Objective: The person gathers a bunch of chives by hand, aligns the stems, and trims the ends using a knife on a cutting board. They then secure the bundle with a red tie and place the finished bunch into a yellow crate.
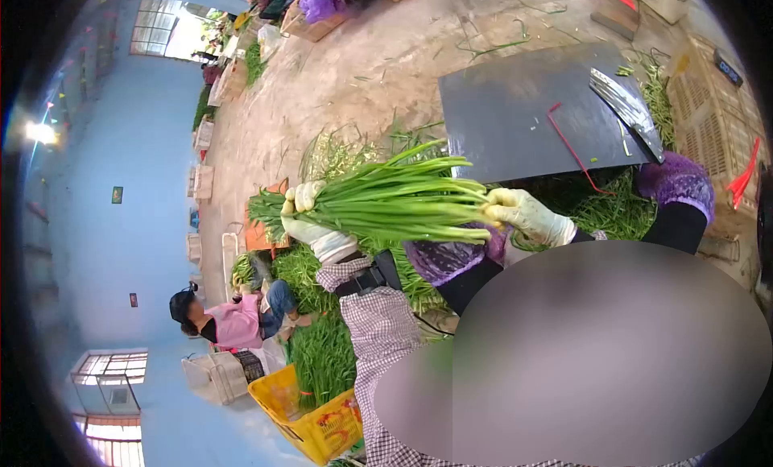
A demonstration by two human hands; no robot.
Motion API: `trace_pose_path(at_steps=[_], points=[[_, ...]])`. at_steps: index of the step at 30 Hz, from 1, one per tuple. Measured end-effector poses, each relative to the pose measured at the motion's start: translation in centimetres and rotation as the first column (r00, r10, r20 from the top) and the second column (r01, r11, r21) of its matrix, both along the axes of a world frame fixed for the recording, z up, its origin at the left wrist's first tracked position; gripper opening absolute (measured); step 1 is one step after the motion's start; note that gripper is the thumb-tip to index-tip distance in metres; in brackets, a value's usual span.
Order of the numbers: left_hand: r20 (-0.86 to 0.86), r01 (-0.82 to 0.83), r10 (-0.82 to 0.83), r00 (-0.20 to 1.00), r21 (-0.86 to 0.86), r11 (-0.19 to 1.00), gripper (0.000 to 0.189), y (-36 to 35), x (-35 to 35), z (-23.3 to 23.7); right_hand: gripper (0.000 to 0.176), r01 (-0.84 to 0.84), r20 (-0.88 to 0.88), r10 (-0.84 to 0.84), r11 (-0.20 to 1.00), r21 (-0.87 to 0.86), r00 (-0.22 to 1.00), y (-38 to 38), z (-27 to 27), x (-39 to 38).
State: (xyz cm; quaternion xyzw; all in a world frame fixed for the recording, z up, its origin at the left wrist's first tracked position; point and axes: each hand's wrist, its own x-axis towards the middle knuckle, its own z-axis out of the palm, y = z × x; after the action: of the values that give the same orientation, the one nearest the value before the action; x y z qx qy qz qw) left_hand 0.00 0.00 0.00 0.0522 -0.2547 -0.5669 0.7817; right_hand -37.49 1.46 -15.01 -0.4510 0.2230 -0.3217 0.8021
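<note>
A bunch of long green garlic chives [403, 195] is held up crosswise between my two gloved hands. My left hand [304, 205], in a pale glove under a checked sleeve, is closed around the bunch near its darker end. At the paler end, my right hand [523, 215], also gloved, has its fingers closed on the stems. Loose chives [310, 270] lie in a heap below the bunch. Beyond my right hand, a dark board [523, 113] carries a red strip [570, 141] and a shiny metal piece [624, 105].
A yellow crate [322, 431] with greens stands at the lower left. Past it, a co-worker in pink [237, 318] sits low, holding greens. A beige plastic crate [704, 97] stands at the right, beside the board. Scraps litter the floor [362, 80].
</note>
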Motion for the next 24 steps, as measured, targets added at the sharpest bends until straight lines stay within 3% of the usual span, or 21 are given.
trace_pose_path(at_steps=[1, 2, 3, 5, 7, 8, 9, 10, 11, 12, 13, 15, 16, 17, 18, 19, 20, 22, 24], points=[[0.026, -0.079, 0.077, 0.997, 0.085, 0.993, 0.008, -0.1, 0.6, 0.5, 0.023, 0.037, -0.119, -0.037, 0.999, -0.003, 0.992, -0.1, -0.4, -0.4], [0.056, -0.158, 0.150, 0.987, 0.165, 0.974, 0.007, -0.4, 1.2, 1.1, 0.022, 0.084, -0.127, -0.083, 0.996, 0.002, 0.988, -0.2, -2.0, -0.4], [0.048, -0.154, 0.148, 0.988, 0.159, 0.975, 0.007, 0.2, 0.0, 0.9, 0.022, 0.134, -0.200, -0.145, 0.989, -0.068, 0.969, 1.2, -1.8, -3.0], [0.144, -0.348, 0.320, 0.937, 0.262, 0.900, 0.011, -1.0, 1.2, 2.1, 0.023, 0.191, -0.149, -0.194, 0.981, -0.035, 0.970, 0.4, -0.5, -3.8], [0.160, -0.328, 0.297, 0.941, 0.226, 0.917, 0.009, -1.5, 0.6, 2.9, 0.021, 0.180, -0.112, -0.187, 0.981, -0.071, 0.976, 0.3, 1.7, -5.7], [0.292, -0.512, 0.433, 0.853, 0.297, 0.806, 0.012, -1.6, 0.2, 3.2, 0.037, 0.134, -0.122, -0.140, 0.989, -0.056, 0.983, 0.1, 1.0, -6.3], [0.434, -0.679, 0.533, 0.727, 0.333, 0.655, 0.015, -1.6, -0.7, 4.2, 0.037, 0.134, -0.109, -0.140, 0.989, -0.062, 0.984, 0.1, -1.9, -6.2], [0.461, -0.693, 0.533, 0.710, 0.320, 0.646, 0.019, -2.6, 2.8, 3.2, 0.048, -0.080, -0.408, -0.083, 0.927, -0.367, 0.909, 0.1, -6.0, -5.9], [0.456, -0.693, 0.538, 0.709, 0.311, 0.650, 0.019, -2.5, 2.5, 3.4, 0.059, -0.361, -0.668, -0.135, 0.755, -0.548, 0.732, 0.2, -8.2, -5.9], [0.456, -0.676, 0.513, 0.727, 0.345, 0.651, 0.020, -2.3, 2.0, 3.7, 0.076, -0.526, -0.873, -0.293, 0.707, -0.472, 0.389, 0.3, -6.6, -6.2], [0.458, -0.659, 0.487, 0.744, 0.378, 0.650, 0.021, -2.3, 1.7, 5.6, 0.062, -0.197, -0.611, -0.489, 0.658, -0.727, 0.623, 0.2, -5.5, -5.2], [0.447, -0.677, 0.514, 0.732, 0.399, 0.619, 0.021, -2.1, 0.7, 5.9, 0.046, 0.102, -0.384, -0.348, 0.839, -0.535, 0.855, -1.2, -3.0, -4.3], [0.472, -0.709, 0.535, 0.701, 0.380, 0.594, 0.019, -2.4, 0.8, 6.0, 0.037, 0.144, -0.277, -0.254, 0.920, -0.364, 0.927, -1.7, -1.1, -3.4], [0.495, -0.737, 0.552, 0.671, 0.359, 0.574, 0.017, -3.1, 0.5, 6.2, 0.037, 0.156, -0.268, -0.266, 0.916, -0.370, 0.926, -1.9, 1.4, -2.6], [0.488, -0.713, 0.525, 0.697, 0.396, 0.578, 0.017, -2.8, -1.1, 6.9, 0.036, 0.247, -0.072, -0.278, 0.926, -0.286, 0.958, -2.1, 4.1, -2.0], [0.423, -0.690, 0.555, 0.716, 0.315, 0.651, 0.016, -3.2, -0.4, 6.2, 0.035, 0.316, 0.126, -0.297, 0.931, -0.183, 0.947, -2.4, 5.8, -1.4], [0.410, -0.661, 0.531, 0.742, 0.310, 0.684, 0.017, -3.6, 0.3, 5.3, 0.035, 0.327, 0.129, -0.307, 0.927, -0.183, 0.943, -2.9, 6.2, -0.8], [0.420, -0.656, 0.524, 0.741, 0.284, 0.699, 0.017, -3.4, -0.9, 5.2, 0.027, 0.133, 0.227, -0.136, 0.991, 0.028, 0.964, -3.9, 6.1, 0.7], [0.408, -0.636, 0.509, 0.758, 0.286, 0.717, 0.017, -2.9, -2.8, 5.9, 0.024, 0.169, 0.225, -0.177, 0.984, 0.054, 0.958, -3.9, 6.2, 1.3]])
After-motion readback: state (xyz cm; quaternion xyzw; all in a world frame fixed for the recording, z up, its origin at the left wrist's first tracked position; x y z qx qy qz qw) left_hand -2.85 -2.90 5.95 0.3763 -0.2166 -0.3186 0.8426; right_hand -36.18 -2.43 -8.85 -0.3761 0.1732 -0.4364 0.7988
